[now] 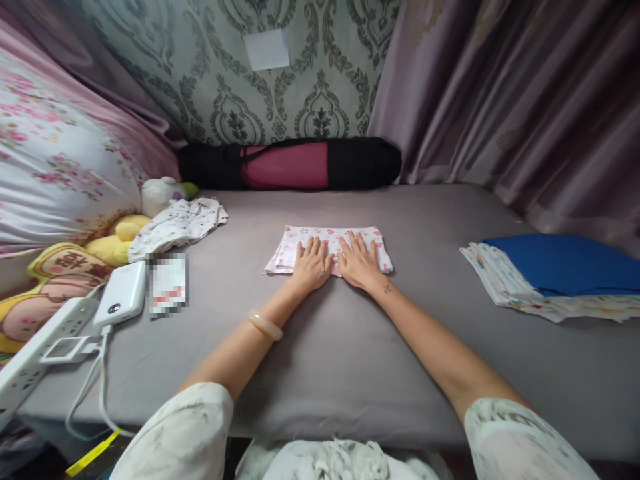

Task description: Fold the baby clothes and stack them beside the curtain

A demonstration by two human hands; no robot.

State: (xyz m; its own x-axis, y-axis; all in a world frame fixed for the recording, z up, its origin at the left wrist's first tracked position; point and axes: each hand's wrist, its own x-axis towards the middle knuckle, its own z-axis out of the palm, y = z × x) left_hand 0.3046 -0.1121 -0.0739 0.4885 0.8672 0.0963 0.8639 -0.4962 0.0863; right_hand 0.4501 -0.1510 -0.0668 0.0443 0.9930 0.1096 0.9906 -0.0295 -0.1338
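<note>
A folded white cloth with pink and red prints (300, 235) lies flat on the grey bed sheet (320, 347), straight ahead of me. Palm down, my left hand (314, 264) rests on its left half with the fingers stretched out. My right hand (358, 260) lies flat on the right half, its fingers spread. The thumbs are close to each other near the middle of the cloth's front edge. Neither hand grips anything. What the cloth is when unfolded cannot be seen.
At the right lies a stack of folded patterned cloths (500, 283) topped by a blue cloth (570, 263). At the left are a power bank (120, 291), a power strip (47, 347), plush toys (107, 250) and a crumpled spotted cloth (177, 227). A black-and-red long bag (285, 165) lies along the wall.
</note>
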